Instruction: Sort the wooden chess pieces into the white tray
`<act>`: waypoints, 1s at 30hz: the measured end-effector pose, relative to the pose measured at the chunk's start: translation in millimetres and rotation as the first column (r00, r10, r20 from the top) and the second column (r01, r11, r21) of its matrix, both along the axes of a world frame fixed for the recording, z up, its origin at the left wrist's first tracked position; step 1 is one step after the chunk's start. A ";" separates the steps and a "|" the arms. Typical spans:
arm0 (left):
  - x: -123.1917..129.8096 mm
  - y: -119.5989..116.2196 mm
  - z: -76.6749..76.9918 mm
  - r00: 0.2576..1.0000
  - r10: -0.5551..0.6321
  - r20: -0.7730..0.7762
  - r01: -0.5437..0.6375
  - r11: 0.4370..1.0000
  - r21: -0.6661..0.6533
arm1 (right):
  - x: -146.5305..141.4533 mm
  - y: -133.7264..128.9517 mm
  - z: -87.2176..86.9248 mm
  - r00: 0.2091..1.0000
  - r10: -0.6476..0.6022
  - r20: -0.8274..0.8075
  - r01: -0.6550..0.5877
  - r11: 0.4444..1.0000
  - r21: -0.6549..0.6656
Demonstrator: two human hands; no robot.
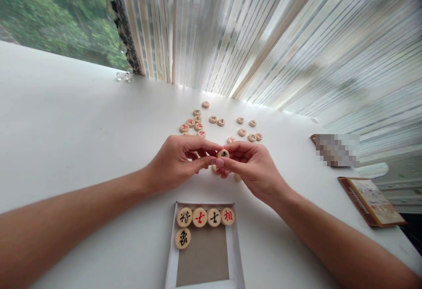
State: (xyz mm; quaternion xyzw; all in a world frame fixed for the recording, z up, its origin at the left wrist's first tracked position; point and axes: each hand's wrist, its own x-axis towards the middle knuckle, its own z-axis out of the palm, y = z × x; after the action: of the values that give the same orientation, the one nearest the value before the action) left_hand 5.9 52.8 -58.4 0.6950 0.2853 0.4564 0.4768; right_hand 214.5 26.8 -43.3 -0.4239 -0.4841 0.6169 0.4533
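Observation:
Between my two hands, a round wooden Chinese chess piece (223, 154) with a black character is held face up toward me. My left hand (183, 159) pinches its left side with thumb and fingertips. My right hand (255, 163) grips it from the right, thumb at the lower edge. Partly hidden under the fingers are other pieces on the table. Nearer me lies a shallow white box (235, 245). Its top row has several pieces, among them a black one (184, 217) and a red one (228, 216). A black-marked piece (183, 238) starts the second row at left.
Beyond my hands, red and black pieces (198, 126) are scattered over the white table (99, 126). To the right lie a booklet (372, 201) and a partly blurred-out item (336, 150). Small clear objects (124, 76) stand by the window, and string curtains (211, 29) hang behind.

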 end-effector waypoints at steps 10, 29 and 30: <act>0.2 -0.3 0.6 0.999 -0.028 -0.025 0.029 0.999 0.046 | 0.2 -2.2 6.5 0.999 0.030 0.046 -0.027 0.998 -0.052; -0.5 -2.2 2.6 0.999 -0.036 -0.039 0.038 0.997 0.071 | -1.0 -2.4 13.0 0.994 0.074 0.080 -0.074 0.997 -0.015; -0.6 -2.2 2.8 0.999 -0.037 -0.038 0.039 0.997 0.071 | -0.8 -2.5 13.0 0.993 0.081 0.082 -0.081 0.997 -0.009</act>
State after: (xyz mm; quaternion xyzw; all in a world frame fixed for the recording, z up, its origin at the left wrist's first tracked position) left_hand 5.3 50.7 -55.5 0.7252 0.2641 0.4445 0.4546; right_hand 213.7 24.4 -30.3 -0.4303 -0.5176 0.6179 0.4064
